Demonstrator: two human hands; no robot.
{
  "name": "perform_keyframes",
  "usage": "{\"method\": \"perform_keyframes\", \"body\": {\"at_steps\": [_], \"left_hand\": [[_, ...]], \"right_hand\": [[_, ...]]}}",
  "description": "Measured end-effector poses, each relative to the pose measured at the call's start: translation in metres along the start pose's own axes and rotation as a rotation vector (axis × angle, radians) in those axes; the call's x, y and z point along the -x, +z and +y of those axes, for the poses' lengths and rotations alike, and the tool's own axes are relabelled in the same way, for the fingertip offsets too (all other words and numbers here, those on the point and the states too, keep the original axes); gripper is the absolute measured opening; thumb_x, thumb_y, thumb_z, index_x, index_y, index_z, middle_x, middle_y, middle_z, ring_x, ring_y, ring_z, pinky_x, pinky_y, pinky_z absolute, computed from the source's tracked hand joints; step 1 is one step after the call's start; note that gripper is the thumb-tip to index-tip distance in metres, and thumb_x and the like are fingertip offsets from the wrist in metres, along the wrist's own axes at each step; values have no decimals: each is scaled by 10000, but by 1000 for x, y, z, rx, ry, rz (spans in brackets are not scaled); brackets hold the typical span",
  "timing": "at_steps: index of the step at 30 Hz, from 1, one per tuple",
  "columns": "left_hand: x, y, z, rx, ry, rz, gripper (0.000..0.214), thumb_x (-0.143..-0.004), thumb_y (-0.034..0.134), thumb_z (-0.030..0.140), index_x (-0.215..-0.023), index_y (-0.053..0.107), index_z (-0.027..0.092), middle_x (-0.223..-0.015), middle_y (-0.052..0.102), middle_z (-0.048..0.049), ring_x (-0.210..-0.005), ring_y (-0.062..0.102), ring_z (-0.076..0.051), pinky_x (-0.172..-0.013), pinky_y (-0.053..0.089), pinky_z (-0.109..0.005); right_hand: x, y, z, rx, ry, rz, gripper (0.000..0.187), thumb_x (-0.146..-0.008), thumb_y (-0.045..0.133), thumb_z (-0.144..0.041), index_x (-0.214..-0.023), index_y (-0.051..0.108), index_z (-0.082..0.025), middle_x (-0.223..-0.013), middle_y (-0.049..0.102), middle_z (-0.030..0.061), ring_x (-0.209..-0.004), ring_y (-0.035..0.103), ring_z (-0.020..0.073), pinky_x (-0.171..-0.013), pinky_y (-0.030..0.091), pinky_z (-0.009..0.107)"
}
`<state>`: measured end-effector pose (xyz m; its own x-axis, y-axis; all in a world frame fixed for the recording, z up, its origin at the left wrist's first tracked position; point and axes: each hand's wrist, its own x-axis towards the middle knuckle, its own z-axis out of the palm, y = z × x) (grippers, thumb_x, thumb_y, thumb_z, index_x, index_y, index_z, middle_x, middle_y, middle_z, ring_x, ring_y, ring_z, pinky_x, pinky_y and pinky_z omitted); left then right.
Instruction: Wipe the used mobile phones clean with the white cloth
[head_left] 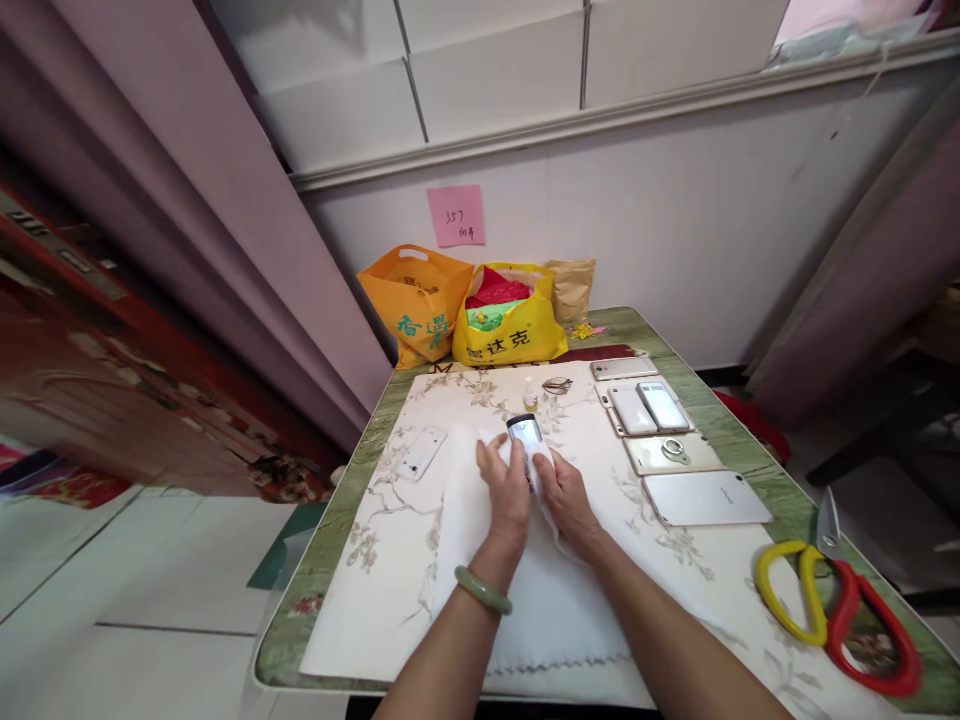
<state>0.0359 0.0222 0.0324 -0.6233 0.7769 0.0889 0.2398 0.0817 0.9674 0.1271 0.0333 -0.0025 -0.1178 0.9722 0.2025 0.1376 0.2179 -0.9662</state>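
Both my hands meet at the middle of the table over a white cloth [551, 600]. My left hand [505, 490] and my right hand [564, 495] are closed around a small phone [524, 431] that is partly wrapped in a fold of the cloth; its shiny screen end sticks out past my fingertips. A green bangle [482, 590] sits on my left wrist. A white phone [421, 452] lies to the left of my hands on the flowered table cover [375, 540].
Several phones [646, 408] and a white tablet [705, 497] lie in a row at the right. Large yellow-and-red scissors [840, 600] rest at the near right corner. A small bottle [530, 395], small scissors [557, 384], an orange bag [416, 300] and a yellow bag [510, 335] stand at the far end.
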Motion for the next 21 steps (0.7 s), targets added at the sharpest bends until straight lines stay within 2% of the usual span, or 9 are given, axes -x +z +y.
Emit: {"method": "perform_keyframes", "body": {"at_steps": [2,3,4,6,9,11,13,16,21], "left_hand": [[-17,-15,11,-121,56,103,333,-859,524,448,-1087,596,217,-1383,420,-135,-1391,266,-278,-1123,241,-443],[-26,-23,17,-161,114,111,324,-846,542,451,-1052,616,212,-1326,481,-131,-1331,359,-278,-1098,283,-433],[-35,-30,23,-173,159,38,323,-836,552,468,-1005,633,206,-1184,578,-115,-1188,499,-260,-1028,372,-407],[-50,-40,34,-173,130,-280,378,-830,529,541,-930,658,199,-813,645,-47,-792,616,-201,-762,497,-338],[-61,-47,41,-194,21,-651,396,-742,620,567,-709,648,173,-534,530,21,-480,492,-128,-468,406,-248],[-61,-48,40,-123,-34,-744,349,-684,700,506,-646,626,166,-486,500,39,-416,431,-93,-402,329,-215],[-59,-48,36,-5,-110,-730,321,-659,737,458,-630,620,161,-436,473,49,-367,391,-73,-364,267,-199],[-53,-47,25,171,-231,-570,331,-650,755,447,-648,611,149,-400,452,51,-335,393,-70,-338,242,-188],[-36,-39,9,483,-344,-216,345,-725,709,439,-845,586,141,-569,560,31,-444,523,-75,-425,416,-182]], "right_hand": [[0,-2,2,26,-26,-51,390,-928,396,-518,-770,546,-195,-657,519,-16,-624,456,149,-619,379,252],[-1,-3,2,31,-31,-71,396,-924,403,-522,-752,543,-194,-645,506,-20,-614,444,144,-610,372,246],[-1,-4,3,31,-30,-90,403,-917,409,-528,-734,539,-194,-633,496,-23,-605,435,140,-599,365,242],[-2,-5,3,32,-20,-126,418,-902,423,-543,-698,529,-195,-609,478,-26,-590,424,137,-574,352,236],[-3,-7,3,51,-29,-160,423,-892,436,-550,-699,551,-192,-601,479,-25,-588,429,140,-571,348,236],[-3,-8,2,56,-39,-165,416,-891,446,-546,-721,573,-189,-605,481,-26,-589,432,141,-577,349,239],[-3,-8,1,43,-28,-158,414,-883,463,-548,-716,582,-187,-604,480,-28,-585,431,140,-576,349,241],[-5,-9,-2,1,14,-106,413,-861,497,-557,-726,607,-183,-626,516,-22,-604,447,146,-599,373,249],[-5,-6,-6,-142,75,43,442,-856,501,-590,-807,632,-171,-695,590,-6,-674,495,165,-664,423,268]]}}
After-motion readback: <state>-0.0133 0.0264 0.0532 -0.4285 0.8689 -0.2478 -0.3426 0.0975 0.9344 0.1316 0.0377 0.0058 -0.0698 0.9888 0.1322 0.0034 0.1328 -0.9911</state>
